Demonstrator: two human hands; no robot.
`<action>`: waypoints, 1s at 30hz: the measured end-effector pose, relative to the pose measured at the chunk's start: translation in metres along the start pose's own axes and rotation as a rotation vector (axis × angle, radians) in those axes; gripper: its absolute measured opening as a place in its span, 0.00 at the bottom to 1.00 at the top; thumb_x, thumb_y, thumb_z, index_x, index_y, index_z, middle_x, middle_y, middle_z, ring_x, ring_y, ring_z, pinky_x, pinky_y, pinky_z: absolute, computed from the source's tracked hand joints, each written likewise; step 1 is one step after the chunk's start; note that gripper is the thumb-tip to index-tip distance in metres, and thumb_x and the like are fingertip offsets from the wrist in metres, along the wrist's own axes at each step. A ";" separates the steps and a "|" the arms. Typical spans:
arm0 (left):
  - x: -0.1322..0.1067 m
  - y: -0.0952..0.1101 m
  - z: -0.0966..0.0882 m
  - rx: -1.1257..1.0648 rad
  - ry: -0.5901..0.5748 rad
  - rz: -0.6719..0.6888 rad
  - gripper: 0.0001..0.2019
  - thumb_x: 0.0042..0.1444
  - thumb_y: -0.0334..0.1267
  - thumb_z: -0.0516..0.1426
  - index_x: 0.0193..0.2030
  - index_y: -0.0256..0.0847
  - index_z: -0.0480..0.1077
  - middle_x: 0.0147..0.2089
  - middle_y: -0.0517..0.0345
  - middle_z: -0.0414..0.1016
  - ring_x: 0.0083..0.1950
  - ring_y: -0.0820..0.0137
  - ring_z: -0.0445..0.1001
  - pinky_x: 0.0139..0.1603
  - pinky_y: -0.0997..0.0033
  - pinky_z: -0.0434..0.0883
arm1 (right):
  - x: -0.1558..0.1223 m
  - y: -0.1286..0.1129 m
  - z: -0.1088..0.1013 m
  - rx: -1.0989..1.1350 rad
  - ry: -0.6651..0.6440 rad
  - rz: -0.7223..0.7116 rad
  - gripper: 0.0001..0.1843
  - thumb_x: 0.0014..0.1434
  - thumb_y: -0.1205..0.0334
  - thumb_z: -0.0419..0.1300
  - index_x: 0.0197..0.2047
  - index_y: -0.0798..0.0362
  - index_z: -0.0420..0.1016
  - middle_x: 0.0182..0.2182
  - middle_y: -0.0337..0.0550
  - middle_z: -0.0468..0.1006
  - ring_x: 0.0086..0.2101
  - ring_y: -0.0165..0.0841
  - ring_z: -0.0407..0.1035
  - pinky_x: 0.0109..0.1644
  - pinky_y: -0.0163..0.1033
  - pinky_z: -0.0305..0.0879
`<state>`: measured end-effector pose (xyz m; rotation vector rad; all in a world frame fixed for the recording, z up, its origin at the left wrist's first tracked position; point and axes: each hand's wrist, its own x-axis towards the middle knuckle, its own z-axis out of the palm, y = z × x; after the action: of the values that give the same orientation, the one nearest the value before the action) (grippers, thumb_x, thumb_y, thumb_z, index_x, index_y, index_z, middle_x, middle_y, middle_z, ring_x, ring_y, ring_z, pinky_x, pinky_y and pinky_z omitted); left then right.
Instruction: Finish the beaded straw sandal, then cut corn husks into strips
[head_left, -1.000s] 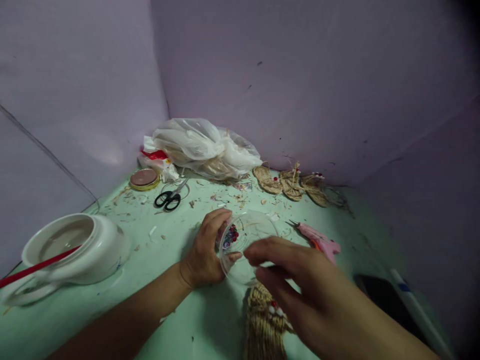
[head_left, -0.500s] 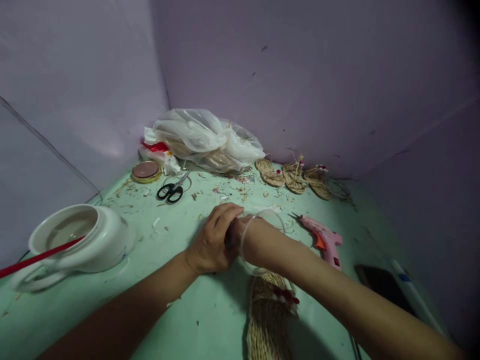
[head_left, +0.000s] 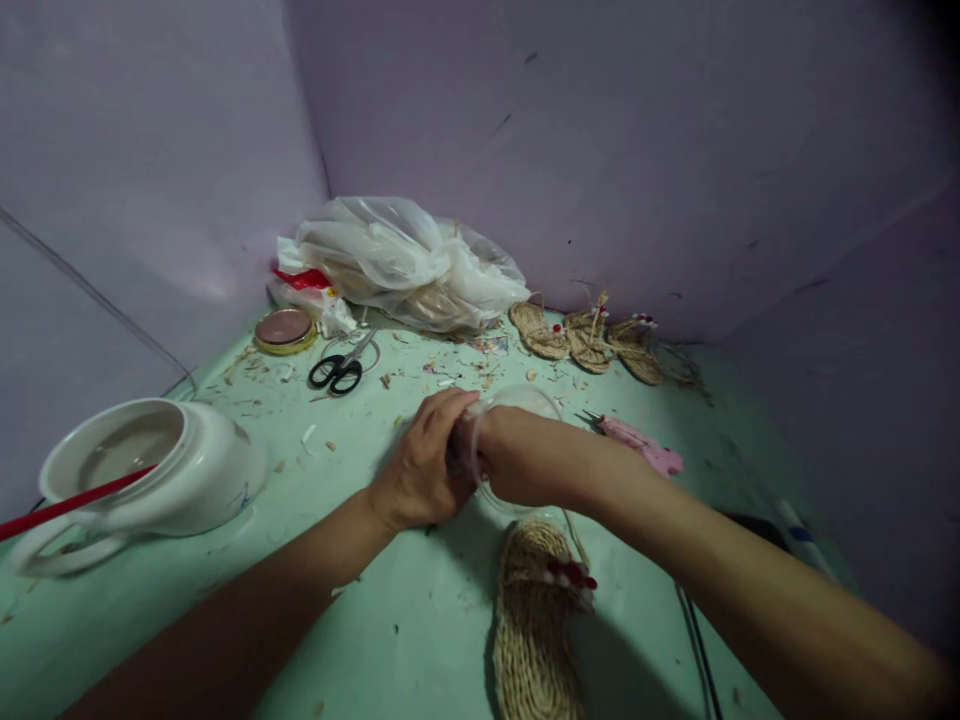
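Observation:
A clear plastic jar (head_left: 525,398) is tipped on its side over the middle of the table, its round mouth toward the right. My left hand (head_left: 429,465) wraps around the jar's body from the left. Through the mouth reaches my right hand (head_left: 504,455), sunk in past the knuckles; its fingers are hidden, and so is anything in them. Just below the jar lies a small woven straw slipper (head_left: 536,630) with red and white beads on its strap. A pink glue gun (head_left: 641,445) rests to the right, partly behind my right forearm.
Black-handled scissors (head_left: 341,370) and a round gold-rimmed lid (head_left: 285,330) lie at the back left. A white mug (head_left: 217,465) with a red stick (head_left: 75,503) stands left. Behind are a plastic bag (head_left: 420,265) and several small slippers (head_left: 589,345). Straw scraps litter the table.
The view has shifted slightly, and more of the slipper below the jar shows. My right forearm now covers more of the glue gun. Both hands stay at the jar.

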<state>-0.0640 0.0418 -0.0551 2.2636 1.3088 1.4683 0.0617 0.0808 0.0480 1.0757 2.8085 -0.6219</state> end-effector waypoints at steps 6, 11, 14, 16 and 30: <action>0.005 -0.010 0.003 -0.040 0.168 -0.458 0.40 0.38 0.40 0.63 0.59 0.39 0.51 0.53 0.45 0.65 0.54 0.58 0.66 0.52 0.54 0.66 | -0.063 0.010 -0.037 0.377 0.233 0.146 0.08 0.53 0.60 0.54 0.28 0.52 0.71 0.18 0.35 0.66 0.18 0.24 0.54 0.19 0.29 0.49; -0.001 -0.009 -0.003 -0.070 0.376 -0.461 0.43 0.40 0.40 0.63 0.62 0.41 0.47 0.60 0.44 0.56 0.59 0.58 0.59 0.58 0.51 0.58 | -0.109 0.034 0.006 1.150 0.406 0.393 0.12 0.47 0.53 0.61 0.27 0.54 0.68 0.16 0.30 0.57 0.16 0.21 0.47 0.16 0.28 0.43; -0.005 0.015 -0.012 -0.012 0.571 -0.223 0.35 0.40 0.39 0.62 0.58 0.42 0.56 0.57 0.50 0.60 0.58 0.58 0.60 0.59 0.51 0.56 | -0.122 0.045 0.032 1.454 0.444 0.473 0.13 0.45 0.54 0.63 0.28 0.55 0.67 0.16 0.29 0.56 0.16 0.19 0.43 0.16 0.27 0.37; -0.001 0.041 -0.016 0.018 0.541 -0.097 0.23 0.42 0.32 0.61 0.49 0.44 0.65 0.48 0.55 0.67 0.52 0.62 0.65 0.57 0.53 0.59 | -0.125 0.050 0.040 1.592 0.419 0.444 0.14 0.44 0.56 0.64 0.27 0.56 0.67 0.19 0.31 0.59 0.16 0.18 0.44 0.16 0.27 0.34; 0.040 0.113 0.015 -0.298 -0.189 -0.171 0.06 0.49 0.26 0.57 0.31 0.36 0.75 0.28 0.56 0.76 0.32 0.73 0.72 0.35 0.74 0.69 | -0.123 0.047 0.053 1.816 0.284 0.298 0.15 0.45 0.56 0.66 0.25 0.58 0.67 0.16 0.30 0.58 0.15 0.17 0.45 0.17 0.29 0.33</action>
<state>0.0201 0.0064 0.0249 1.9921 1.1137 1.2614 0.1807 0.0142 0.0085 1.5421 1.4118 -3.2120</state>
